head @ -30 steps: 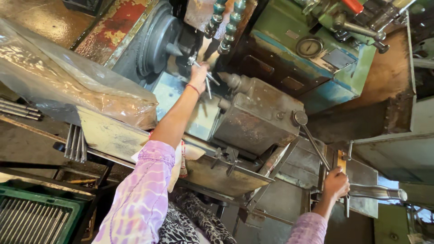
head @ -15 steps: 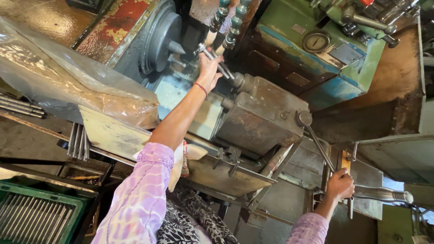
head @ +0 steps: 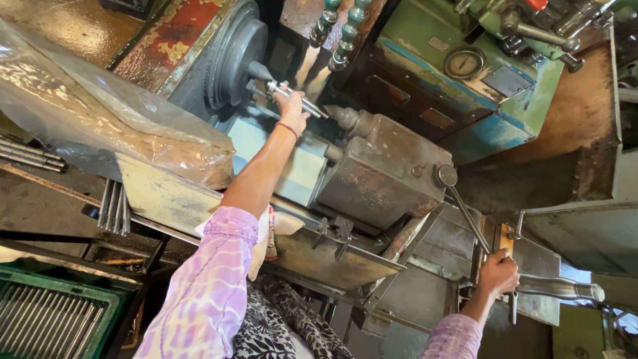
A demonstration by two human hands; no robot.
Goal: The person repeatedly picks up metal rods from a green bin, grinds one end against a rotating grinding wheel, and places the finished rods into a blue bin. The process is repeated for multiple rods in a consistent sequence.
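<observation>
Rusty lathe [head: 385,173], oily tray [head: 166,196], green crate [head: 53,312].

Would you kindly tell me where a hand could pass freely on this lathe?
Bare: the pale bed panel between the left hand and grey carriage block. Crowded: around the chuck, where that hand holds a metal rod, and by the levers at the right hand.

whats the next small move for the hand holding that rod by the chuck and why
Probably slide the thin silver metal rod further into the round grey chuck. The left hand grips the rod with its tip right at the chuck's nose, not clearly seated, while the right hand rests on the long metal lever, seemingly waiting.
</observation>
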